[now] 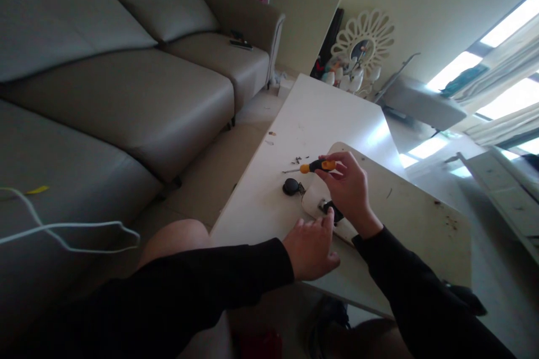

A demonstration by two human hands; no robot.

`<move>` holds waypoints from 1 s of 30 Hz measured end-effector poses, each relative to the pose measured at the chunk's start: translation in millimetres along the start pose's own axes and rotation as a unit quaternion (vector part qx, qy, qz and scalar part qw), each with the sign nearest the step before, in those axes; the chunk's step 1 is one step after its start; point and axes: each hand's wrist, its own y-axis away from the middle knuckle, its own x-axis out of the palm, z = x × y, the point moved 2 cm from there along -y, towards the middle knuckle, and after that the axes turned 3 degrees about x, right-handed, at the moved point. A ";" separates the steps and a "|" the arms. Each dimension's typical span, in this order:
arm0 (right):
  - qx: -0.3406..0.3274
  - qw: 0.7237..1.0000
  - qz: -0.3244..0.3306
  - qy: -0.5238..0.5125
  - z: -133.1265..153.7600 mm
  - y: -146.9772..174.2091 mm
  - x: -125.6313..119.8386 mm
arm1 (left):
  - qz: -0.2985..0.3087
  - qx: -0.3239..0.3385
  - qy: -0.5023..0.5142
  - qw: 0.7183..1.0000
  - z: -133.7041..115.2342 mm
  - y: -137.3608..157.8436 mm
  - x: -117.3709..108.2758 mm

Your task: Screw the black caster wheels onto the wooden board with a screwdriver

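Just right of the frame's centre, the right hand (350, 193) grips a screwdriver (314, 166), its tip pointing left. Lower in the frame, the loosely open left hand (310, 249) lays its index finger on a black fitting (336, 213).

We hold our left hand (312, 249) to the right of our bare knee (179, 235), index finger (330, 216) extended and thumb (334, 261) apart; our right hand (349, 188), higher and farther right of that knee, pinches firmly; our forearms (421, 286) (black-sleeved to the wrists) converge.
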 end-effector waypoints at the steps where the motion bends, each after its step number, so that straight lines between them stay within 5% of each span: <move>1: 0.000 1.000 0.002 -0.001 -1.2 0.0 0.2 | 0.001 -0.001 0.001 1.000 0.0 0.1 0.0; 7: -0.024 0.999 -0.024 -0.016 9.4 -2.2 -14.3 | -0.007 -0.002 0.012 1.000 0.6 0.2 0.0; 14: -0.095 0.981 -0.164 -0.044 39.6 4.1 -81.8 | -0.070 0.002 0.066 0.995 9.0 -9.8 -33.4; 22: -0.045 0.970 -0.221 -0.089 30.4 19.6 -141.1 | -0.233 -0.021 0.157 0.960 32.7 -21.2 -81.0; 30: 0.011 0.968 -0.207 -0.139 10.0 31.6 -147.6 | -0.216 -0.001 0.135 0.967 31.7 -26.4 -70.9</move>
